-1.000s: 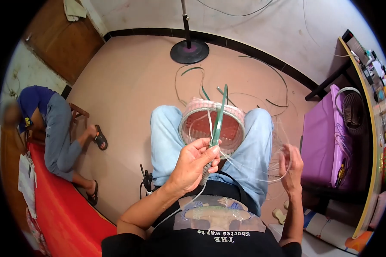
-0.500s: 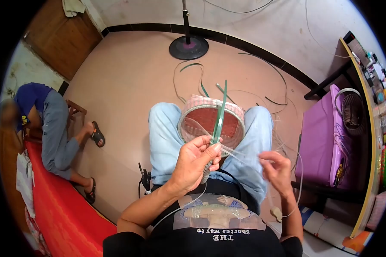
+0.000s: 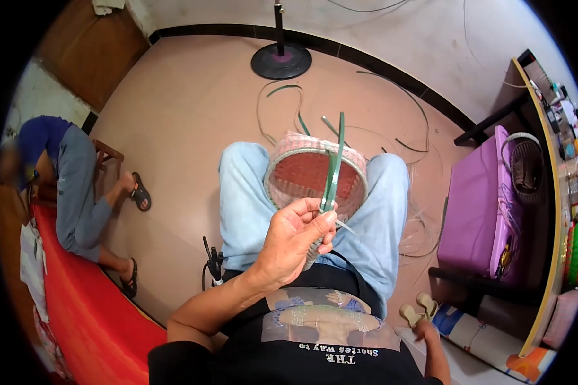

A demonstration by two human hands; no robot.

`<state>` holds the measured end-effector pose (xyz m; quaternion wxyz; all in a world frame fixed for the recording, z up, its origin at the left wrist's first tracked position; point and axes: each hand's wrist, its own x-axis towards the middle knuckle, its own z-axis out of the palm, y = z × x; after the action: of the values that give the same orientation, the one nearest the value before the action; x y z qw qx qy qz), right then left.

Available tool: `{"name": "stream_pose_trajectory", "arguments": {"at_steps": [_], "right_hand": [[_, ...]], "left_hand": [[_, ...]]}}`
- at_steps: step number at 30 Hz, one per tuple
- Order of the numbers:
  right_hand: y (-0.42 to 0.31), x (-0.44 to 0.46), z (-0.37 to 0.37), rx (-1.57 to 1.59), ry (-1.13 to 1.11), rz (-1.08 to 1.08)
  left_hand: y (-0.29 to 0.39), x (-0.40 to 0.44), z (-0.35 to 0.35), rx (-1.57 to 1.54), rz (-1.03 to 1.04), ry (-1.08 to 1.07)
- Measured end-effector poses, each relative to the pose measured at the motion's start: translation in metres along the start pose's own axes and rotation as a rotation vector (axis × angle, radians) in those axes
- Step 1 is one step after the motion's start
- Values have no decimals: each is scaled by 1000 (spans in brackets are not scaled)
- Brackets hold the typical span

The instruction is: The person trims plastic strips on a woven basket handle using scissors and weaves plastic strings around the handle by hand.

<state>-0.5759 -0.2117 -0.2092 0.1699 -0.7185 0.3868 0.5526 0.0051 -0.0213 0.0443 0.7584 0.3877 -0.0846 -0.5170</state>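
Observation:
My left hand point(image 3: 295, 240) is closed, thumb against fingers, round a grey wrapped handle point(image 3: 311, 255) and the lower ends of dark green flat strips point(image 3: 333, 173) that stick up from it. A short pale strip end point(image 3: 347, 228) pokes out at the right of the thumb. Behind it, a woven basket point(image 3: 280, 151) with a pink-and-white outside and a red inside stands between my knees. Low on the right, my right hand point(image 3: 426, 335) hangs near a pair of beige shoes point(image 3: 413, 314); its fingers are blurred and partly hidden.
Loose strips point(image 3: 424, 234) lie on the floor to the right. A purple box point(image 3: 472, 199) and a cluttered table point(image 3: 532, 308) stand on the right. A black round stand base point(image 3: 281, 62) is ahead. On the left, another person point(image 3: 80, 186) bends over beside a red cloth point(image 3: 90, 289).
My right hand has moved down and right, away from the left hand. The clear strip that stretched between them no longer shows there. My left hand keeps its grip.

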Motion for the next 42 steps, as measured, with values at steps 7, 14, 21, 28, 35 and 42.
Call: {"name": "stream_pose_trajectory", "arguments": {"at_steps": [7, 14, 21, 28, 35, 42], "right_hand": [[-260, -211, -337, 1262, 384, -1085], [-325, -216, -378, 1134, -14, -1248], [-312, -226, -368, 1225, -173, -1157], [-300, -232, -354, 1506, -350, -1082], [-298, -223, -356, 1544, -441, -1094], [-296, -220, -344, 1461, -350, -1156]], "left_hand": [[-3, -5, 4, 35, 22, 27], [-5, -7, 2, 57, -19, 4], [-9, -8, 0, 135, -76, 19], [-12, -13, -2, 101, -40, 77], [3, -12, -13, -93, -266, -81], [-2, -9, -14, -157, -337, 9]]}}
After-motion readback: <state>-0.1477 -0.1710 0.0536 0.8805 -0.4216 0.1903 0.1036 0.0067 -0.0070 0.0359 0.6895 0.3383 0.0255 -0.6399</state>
